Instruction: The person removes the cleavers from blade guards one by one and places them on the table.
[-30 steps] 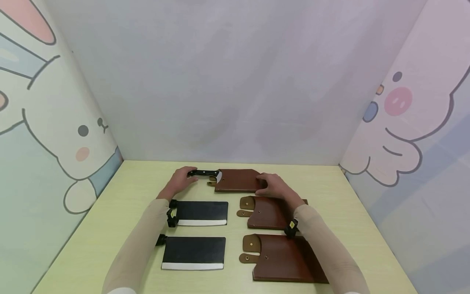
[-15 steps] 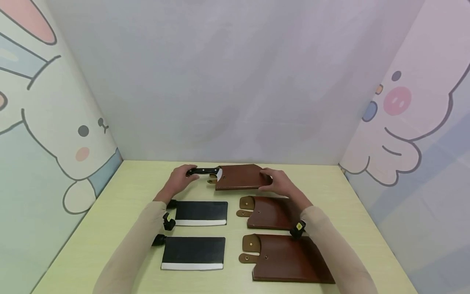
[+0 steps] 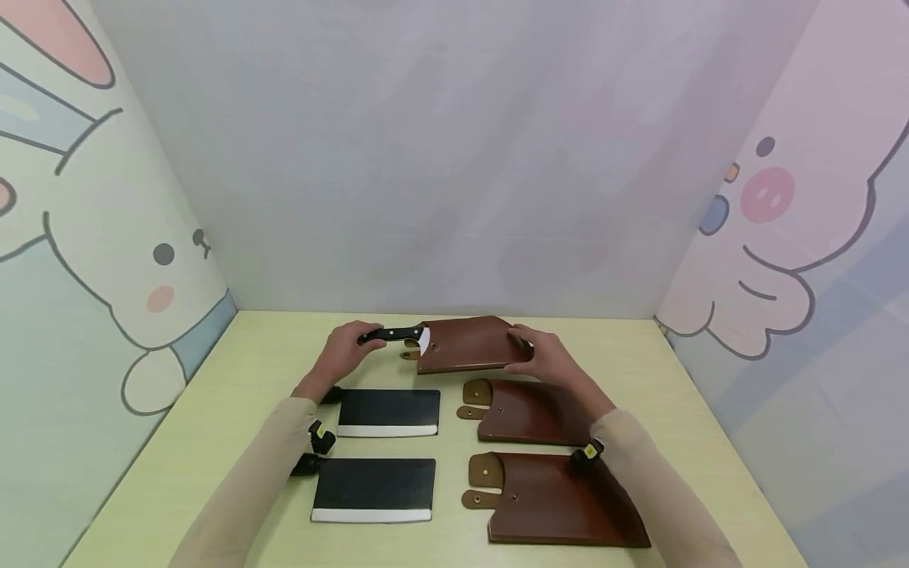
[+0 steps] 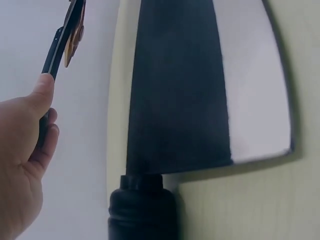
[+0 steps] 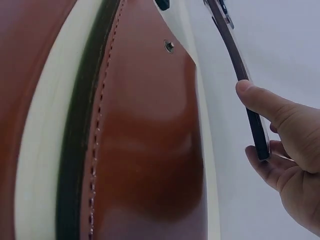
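At the far side of the table, my left hand [image 3: 344, 355] grips the black riveted handle [image 3: 394, 335] of a knife. Its blade is mostly hidden inside a brown leather sheath [image 3: 465, 347]; only a bright strip by the handle shows. My right hand [image 3: 545, 359] pinches the sheath's right end, thumb on the near edge. In the right wrist view the sheath [image 5: 245, 100] appears edge-on between thumb and fingers. The left wrist view shows my thumb laid along the handle [image 4: 52, 55]. Knife and sheath are held just over the table, right end tilted slightly up.
Two dark cleavers [image 3: 389, 410] with pale cutting edges lie one in front of the other on the left, the nearer cleaver [image 3: 375, 485] below my left sleeve. Two more brown sheaths, the middle sheath [image 3: 525, 410] and the front sheath [image 3: 554, 497], lie right. A wall stands behind.
Both hands have lifted the knife and sheath off the table. My right hand has shifted right along with the sheath's end, which now tilts up. The other cleavers and sheaths stay put.
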The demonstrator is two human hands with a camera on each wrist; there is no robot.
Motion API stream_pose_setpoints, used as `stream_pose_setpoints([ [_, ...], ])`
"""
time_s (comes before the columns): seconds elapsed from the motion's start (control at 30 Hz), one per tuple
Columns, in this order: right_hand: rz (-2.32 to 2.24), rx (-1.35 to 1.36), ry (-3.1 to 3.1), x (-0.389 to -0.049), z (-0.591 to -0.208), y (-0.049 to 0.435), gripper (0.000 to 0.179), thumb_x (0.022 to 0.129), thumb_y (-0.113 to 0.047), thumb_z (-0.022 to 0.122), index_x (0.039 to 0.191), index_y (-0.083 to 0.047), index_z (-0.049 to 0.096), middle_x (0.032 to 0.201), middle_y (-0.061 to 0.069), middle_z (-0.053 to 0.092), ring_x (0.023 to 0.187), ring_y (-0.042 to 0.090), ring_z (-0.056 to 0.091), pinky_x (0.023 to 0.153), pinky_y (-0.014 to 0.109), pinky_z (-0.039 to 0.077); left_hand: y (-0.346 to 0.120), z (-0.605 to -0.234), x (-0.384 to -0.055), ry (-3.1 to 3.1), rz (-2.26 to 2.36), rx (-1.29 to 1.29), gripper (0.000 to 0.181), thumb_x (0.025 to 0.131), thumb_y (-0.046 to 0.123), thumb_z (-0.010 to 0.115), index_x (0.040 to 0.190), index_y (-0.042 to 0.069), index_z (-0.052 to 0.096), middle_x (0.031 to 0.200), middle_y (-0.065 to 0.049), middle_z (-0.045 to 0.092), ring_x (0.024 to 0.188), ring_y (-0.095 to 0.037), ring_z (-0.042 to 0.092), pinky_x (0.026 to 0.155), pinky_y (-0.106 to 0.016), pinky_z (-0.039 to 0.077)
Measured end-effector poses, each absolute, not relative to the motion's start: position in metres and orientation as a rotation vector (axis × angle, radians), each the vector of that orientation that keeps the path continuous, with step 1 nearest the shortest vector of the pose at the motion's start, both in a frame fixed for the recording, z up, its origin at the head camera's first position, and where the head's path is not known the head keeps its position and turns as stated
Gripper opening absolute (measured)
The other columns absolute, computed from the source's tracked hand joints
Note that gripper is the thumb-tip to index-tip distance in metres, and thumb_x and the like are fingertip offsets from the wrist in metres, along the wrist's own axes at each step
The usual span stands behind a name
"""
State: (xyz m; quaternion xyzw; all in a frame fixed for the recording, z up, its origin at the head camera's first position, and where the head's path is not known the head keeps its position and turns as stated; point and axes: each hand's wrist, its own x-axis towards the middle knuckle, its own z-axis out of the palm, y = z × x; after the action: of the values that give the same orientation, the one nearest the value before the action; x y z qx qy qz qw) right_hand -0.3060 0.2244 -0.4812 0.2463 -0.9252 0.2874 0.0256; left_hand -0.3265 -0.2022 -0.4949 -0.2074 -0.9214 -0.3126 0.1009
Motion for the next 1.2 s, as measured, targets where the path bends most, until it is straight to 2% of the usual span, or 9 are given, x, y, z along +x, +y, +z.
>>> stream_pose_setpoints([
  [0.17, 0.906, 0.721, -2.874, -0.296, -0.478, 0.224, 0.087, 0.081, -0.033, 0.089, 0.152, -0.003, 0.048, 0.158, 0.022, 0.042, 0.141, 0.040, 0.046, 0.107, 0.054, 0.047, -0.202, -0.489, -0.322, -2.697, -0.899, -0.620, 0.043, 0.095, 0.026, 0.073, 0.131, 0.002, 0.069, 0.125, -0.019, 0.070, 0.111, -0.037, 0.068, 0.089, -0.052, 0.056],
  [0.33, 0.852, 0.727, -2.895, -0.289, -0.478, 0.223, 0.091, 0.080, -0.039, 0.089, 0.153, -0.003, 0.046, 0.152, 0.021, 0.050, 0.136, 0.038, 0.053, 0.104, 0.052, 0.050, -0.203, -0.485, -0.316, -2.667, -0.884, -0.644, 0.042, 0.094, 0.025, 0.074, 0.128, 0.001, 0.071, 0.121, -0.018, 0.072, 0.103, -0.035, 0.070, 0.085, -0.051, 0.057],
  [0.5, 0.857, 0.746, -2.901, -0.282, -0.479, 0.221, 0.094, 0.078, -0.038, 0.091, 0.153, -0.002, 0.046, 0.148, 0.019, 0.054, 0.133, 0.035, 0.056, 0.103, 0.050, 0.051, -0.204, -0.485, -0.309, -2.656, -0.867, -0.660, 0.041, 0.093, 0.024, 0.075, 0.127, 0.001, 0.071, 0.117, -0.018, 0.073, 0.098, -0.033, 0.070, 0.082, -0.051, 0.056],
  [0.9, 0.753, 0.761, -2.878, -0.271, -0.481, 0.220, 0.092, 0.082, -0.041, 0.086, 0.154, -0.003, 0.043, 0.154, 0.026, 0.045, 0.137, 0.042, 0.050, 0.105, 0.053, 0.048, -0.206, -0.491, -0.303, -2.645, -0.849, -0.652, 0.043, 0.093, 0.026, 0.076, 0.129, 0.003, 0.070, 0.120, -0.016, 0.073, 0.101, -0.033, 0.068, 0.086, -0.052, 0.054],
  [1.2, 0.734, 0.755, -2.874, -0.272, -0.485, 0.224, 0.093, 0.082, -0.042, 0.086, 0.155, -0.003, 0.042, 0.153, 0.023, 0.047, 0.136, 0.041, 0.052, 0.105, 0.053, 0.048, -0.210, -0.490, -0.306, -2.623, -0.852, -0.658, 0.043, 0.092, 0.025, 0.077, 0.127, 0.002, 0.071, 0.119, -0.016, 0.073, 0.099, -0.032, 0.071, 0.084, -0.051, 0.056],
])
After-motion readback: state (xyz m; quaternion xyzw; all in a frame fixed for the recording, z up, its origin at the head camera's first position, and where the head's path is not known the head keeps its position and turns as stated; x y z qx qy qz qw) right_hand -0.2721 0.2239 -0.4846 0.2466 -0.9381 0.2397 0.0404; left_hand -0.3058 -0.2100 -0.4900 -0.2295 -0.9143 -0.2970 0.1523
